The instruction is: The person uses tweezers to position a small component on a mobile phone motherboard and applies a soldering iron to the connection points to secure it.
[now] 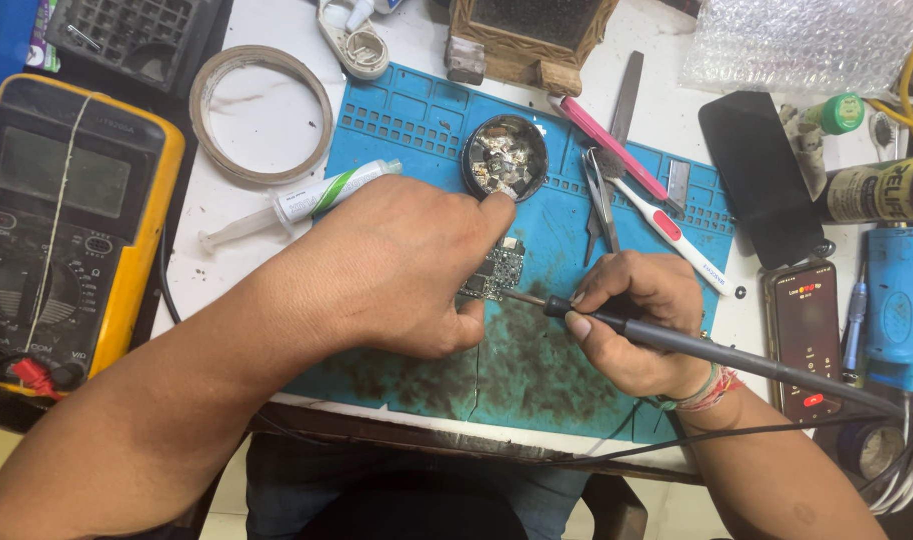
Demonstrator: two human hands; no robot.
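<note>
Your left hand (pixel 397 265) covers most of the small circuit board (pixel 497 272), so only its right part shows: dark, with tiny chips and silver pads, too small to read in detail. The board lies on the blue mat (pixel 577 220), near its middle, and your left fingers (pixel 496 207) press down on it and hold it flat. Your right hand (pixel 642 320) grips the dark soldering iron (pixel 627 328) like a pen, fingers closed round its handle; the thin tip reaches the board's right edge, though you cannot tell whether it touches. The iron's cable runs off toward the right.

The mat is stained dark with smudges along its near side. Just beyond your left hand sits a round black tin (pixel 505 157) holding a heap of small metal scraps and parts. Tweezers (pixel 601 200) and a white and red toothbrush (pixel 669 232) lie on the mat to the right. A syringe tube (pixel 307 200) lies on the worktop (pixel 267 110) to the left, near a tape roll (pixel 262 112). The yellow multimeter (pixel 72 230) at the far left is cut off by the frame, and a phone (pixel 807 335) lies at the right.
</note>
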